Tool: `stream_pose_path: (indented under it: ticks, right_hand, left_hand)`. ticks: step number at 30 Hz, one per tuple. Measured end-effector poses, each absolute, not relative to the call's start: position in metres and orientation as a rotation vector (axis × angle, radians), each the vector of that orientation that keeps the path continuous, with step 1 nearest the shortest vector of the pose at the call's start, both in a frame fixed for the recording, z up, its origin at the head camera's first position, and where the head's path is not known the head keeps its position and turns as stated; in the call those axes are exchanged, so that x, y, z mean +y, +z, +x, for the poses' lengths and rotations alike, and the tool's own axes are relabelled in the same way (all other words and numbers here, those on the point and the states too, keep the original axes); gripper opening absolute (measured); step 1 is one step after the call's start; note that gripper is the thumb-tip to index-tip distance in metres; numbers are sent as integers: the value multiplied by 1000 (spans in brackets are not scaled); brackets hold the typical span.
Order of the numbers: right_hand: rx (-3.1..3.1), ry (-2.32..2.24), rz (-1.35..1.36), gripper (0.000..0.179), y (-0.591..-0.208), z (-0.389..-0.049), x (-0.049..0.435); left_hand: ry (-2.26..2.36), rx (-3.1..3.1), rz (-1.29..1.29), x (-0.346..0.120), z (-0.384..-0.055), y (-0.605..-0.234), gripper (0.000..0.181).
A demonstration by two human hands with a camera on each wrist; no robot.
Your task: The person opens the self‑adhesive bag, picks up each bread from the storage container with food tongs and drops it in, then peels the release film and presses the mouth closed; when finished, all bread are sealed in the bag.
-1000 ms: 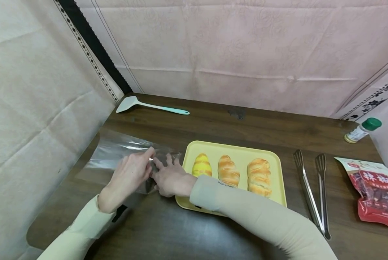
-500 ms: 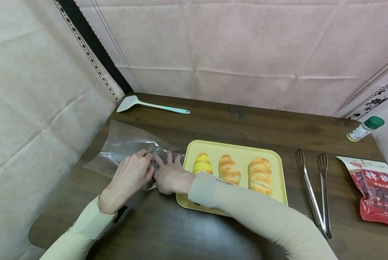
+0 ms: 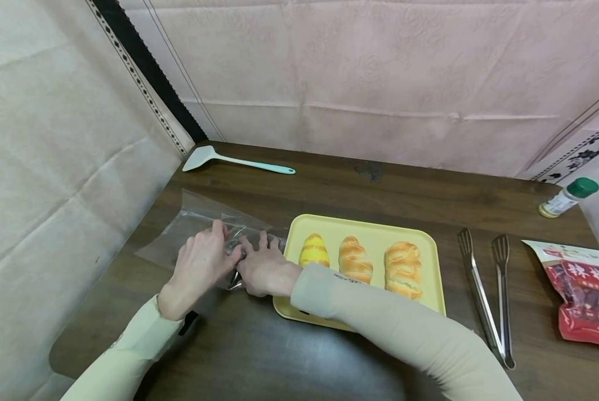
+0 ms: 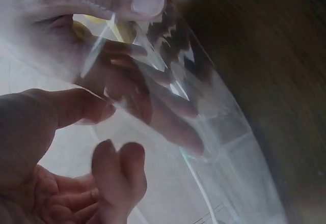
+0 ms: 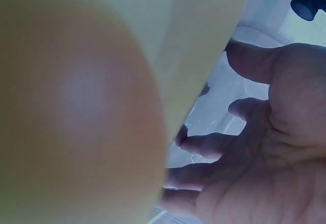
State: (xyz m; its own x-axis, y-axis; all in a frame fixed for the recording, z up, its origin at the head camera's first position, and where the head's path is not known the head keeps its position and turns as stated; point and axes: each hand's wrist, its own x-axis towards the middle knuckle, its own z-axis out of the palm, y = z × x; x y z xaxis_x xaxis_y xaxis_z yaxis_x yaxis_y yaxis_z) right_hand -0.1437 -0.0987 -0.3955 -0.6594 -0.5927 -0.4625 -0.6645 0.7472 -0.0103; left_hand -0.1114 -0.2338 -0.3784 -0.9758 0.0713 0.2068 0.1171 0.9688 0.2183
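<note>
A clear plastic bag (image 3: pixel 179 225) lies crumpled on the table, left of the yellow tray (image 3: pixel 364 223). My left hand (image 3: pixel 201 259) is at the bag's near side. In the left wrist view its thumb (image 4: pixel 86 107) touches the film's edge, with a gap between thumb and fingertips. My right hand (image 3: pixel 266 267) spreads its fingers at the bag, beside the tray's left edge; through the film its fingers (image 4: pixel 173 127) show behind the plastic, thumb in front. Three breads sit on the tray: a yellow one (image 3: pixel 313 249), a striped roll (image 3: pixel 354 259) and a longer loaf (image 3: pixel 402 267).
A pale turquoise spatula (image 3: pixel 239 161) lies at the back left. Metal tongs (image 3: pixel 485 306) lie right of the tray, near a red food pouch (image 3: pixel 585 289). A green-capped bottle (image 3: pixel 570 197) stands at the back right. The right forearm passes over the tray's front.
The bag's far part has shifted right and crumpled toward the hands. My left hand's thumb and fingers have moved apart. The right hand stays almost in place, fingers spread.
</note>
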Motion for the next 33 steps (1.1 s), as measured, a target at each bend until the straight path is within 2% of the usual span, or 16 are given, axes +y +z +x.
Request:
stream_pose_path:
  ticks: [2,6,11,16,19,24,33]
  right_hand:
    - [2503,211,-949,64,-399,-145,-100]
    - [2498,195,-947,62,-401,-146,-98]
    - [2489,160,-970,56,-395,-144,-92]
    - [2508,138,-1079,59,-390,-143,-84]
    - [2567,80,-1188,51,-389,-139,-76]
    - [2712,-78,-1308,34,-384,-129,-56]
    - [2931,-514,-1296,33,-365,-102,9]
  left_hand:
    - [-340,-2964,-99,-234,-112,-377,23]
    - [-343,-2995,-88,-234,-113,-376,32]
    - [-368,-2954,-113,-234,-113,-376,33]
    - [-413,-2969,-107,-235,-114,-376,34]
    - [-482,-2991,-111,-236,-116,-378,35]
    - [-566,-2975,-175,-239,-122,-386,38]
    - [-549,-2900,-259,-240,-128,-395,34]
